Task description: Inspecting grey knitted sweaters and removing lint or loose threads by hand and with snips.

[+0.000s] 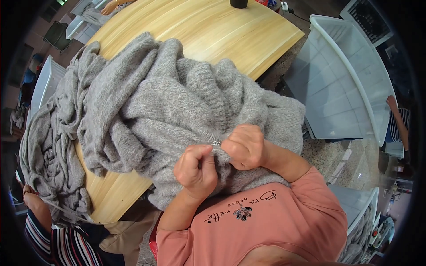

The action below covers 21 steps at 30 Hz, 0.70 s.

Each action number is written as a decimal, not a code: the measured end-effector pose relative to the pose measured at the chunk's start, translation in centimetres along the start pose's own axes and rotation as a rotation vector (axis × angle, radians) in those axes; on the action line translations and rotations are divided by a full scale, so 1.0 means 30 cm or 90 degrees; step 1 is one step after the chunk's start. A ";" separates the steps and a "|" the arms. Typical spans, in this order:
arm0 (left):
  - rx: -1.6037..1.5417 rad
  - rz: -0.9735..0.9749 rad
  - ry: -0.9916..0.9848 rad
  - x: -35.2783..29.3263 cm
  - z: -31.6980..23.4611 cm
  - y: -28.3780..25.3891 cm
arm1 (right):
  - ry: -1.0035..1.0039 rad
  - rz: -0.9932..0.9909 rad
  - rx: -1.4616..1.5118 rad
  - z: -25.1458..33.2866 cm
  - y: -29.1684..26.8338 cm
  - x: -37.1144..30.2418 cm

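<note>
A soft grey sweater (177, 115) is heaped on the wooden table (230, 31), its near edge is pinched by the left hand (196, 168) and the right hand (245, 146) beside 1 small shiny button (216, 142), and nothing looks folded yet.

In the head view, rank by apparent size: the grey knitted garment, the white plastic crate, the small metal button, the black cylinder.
1. Grey knitted garment
2. White plastic crate
3. Black cylinder, cut off by the frame's top edge, so unsure
4. Small metal button
</note>
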State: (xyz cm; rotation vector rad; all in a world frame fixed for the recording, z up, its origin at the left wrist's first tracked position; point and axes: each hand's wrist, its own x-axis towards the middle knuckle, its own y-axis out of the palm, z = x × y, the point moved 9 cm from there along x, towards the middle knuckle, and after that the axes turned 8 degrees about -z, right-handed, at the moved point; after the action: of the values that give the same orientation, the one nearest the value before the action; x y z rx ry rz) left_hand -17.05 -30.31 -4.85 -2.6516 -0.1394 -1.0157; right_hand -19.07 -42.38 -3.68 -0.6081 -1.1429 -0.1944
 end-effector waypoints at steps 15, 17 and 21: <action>0.014 -0.007 0.151 -0.009 -0.053 0.042 | 0.074 0.043 -0.035 -0.043 0.027 0.000; 0.066 0.026 0.181 0.008 -0.051 0.054 | 0.090 0.037 -0.034 -0.060 0.018 0.005; 0.223 0.086 0.152 0.060 0.022 0.026 | 0.187 -0.052 -0.040 -0.145 -0.062 -0.006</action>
State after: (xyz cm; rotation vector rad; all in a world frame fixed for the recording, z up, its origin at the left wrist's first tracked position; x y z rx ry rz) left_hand -15.14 -30.86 -4.30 -2.1791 -0.0762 -1.1370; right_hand -16.51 -46.31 -4.39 -0.5675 -0.8808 -0.3778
